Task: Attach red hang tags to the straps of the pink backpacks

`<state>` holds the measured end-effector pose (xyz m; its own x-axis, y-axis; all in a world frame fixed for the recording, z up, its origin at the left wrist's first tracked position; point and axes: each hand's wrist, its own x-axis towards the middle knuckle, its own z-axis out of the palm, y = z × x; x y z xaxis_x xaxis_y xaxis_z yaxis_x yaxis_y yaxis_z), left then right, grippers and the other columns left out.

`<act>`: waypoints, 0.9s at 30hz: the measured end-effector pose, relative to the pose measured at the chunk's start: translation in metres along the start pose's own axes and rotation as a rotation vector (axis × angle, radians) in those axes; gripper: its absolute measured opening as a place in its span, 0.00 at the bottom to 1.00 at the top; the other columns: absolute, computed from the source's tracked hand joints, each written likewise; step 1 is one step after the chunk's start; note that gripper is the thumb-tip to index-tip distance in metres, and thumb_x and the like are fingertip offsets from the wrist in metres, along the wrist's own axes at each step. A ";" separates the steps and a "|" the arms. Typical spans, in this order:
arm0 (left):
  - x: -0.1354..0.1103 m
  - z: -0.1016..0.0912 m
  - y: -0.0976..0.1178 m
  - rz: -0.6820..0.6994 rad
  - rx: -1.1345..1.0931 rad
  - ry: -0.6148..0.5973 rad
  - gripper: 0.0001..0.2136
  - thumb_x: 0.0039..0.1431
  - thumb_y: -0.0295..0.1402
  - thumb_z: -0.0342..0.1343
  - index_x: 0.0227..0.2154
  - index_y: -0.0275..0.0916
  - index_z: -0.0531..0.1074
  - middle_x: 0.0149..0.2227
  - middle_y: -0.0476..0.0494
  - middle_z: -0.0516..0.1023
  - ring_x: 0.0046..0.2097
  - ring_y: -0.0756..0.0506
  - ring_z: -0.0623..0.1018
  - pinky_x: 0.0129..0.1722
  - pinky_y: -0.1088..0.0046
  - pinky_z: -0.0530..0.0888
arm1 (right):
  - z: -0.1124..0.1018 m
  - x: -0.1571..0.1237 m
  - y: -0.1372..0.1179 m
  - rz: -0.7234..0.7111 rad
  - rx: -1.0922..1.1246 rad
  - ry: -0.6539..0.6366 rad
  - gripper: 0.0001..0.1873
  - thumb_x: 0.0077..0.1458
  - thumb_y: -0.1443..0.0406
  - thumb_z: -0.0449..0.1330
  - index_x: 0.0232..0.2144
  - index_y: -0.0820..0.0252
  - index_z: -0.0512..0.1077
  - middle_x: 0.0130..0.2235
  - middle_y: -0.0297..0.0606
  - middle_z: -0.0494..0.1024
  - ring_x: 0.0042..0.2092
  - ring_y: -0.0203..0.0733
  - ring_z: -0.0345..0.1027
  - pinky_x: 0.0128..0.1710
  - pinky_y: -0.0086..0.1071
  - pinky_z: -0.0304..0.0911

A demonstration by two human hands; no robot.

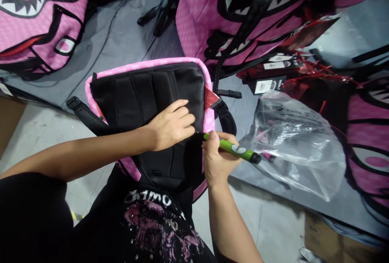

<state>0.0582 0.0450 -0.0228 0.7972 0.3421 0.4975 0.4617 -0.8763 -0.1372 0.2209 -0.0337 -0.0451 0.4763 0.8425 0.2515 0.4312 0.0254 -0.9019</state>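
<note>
A pink-edged backpack point(179, 80) lies tilted with its black padded back panel facing me, its lower end against my shirt. My left hand point(172, 127) rests on this panel, fingers curled against the black fabric; its thumb and whatever lies under the fingers are hidden. At the bag's right edge, my right hand point(219, 153) grips a green marker pen point(246, 154) between thumb and fingers. The pen's black end points right, and its other end is toward the panel, close to my left fingertips. A black shoulder strap point(226, 119) loops out just beyond the right hand.
Pink shark-face backpacks point(200, 16) stand along the grey-covered table point(127, 32), at back, left and right. A clear plastic bag point(300, 145) lies to the right, beside red packaging with white tags point(267, 86). A cardboard box point(328, 234) is below the table's right side.
</note>
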 end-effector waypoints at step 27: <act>-0.003 0.003 0.003 -0.051 0.012 -0.010 0.15 0.66 0.23 0.43 0.26 0.39 0.69 0.28 0.52 0.69 0.36 0.51 0.71 0.61 0.64 0.66 | 0.008 -0.003 -0.001 0.021 -0.069 0.058 0.15 0.57 0.53 0.60 0.28 0.59 0.69 0.21 0.29 0.71 0.21 0.35 0.65 0.24 0.32 0.64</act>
<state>0.0585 0.0421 -0.0268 0.7761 0.3898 0.4957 0.5066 -0.8535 -0.1220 0.2126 -0.0321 -0.0483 0.5282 0.8101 0.2544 0.4718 -0.0309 -0.8811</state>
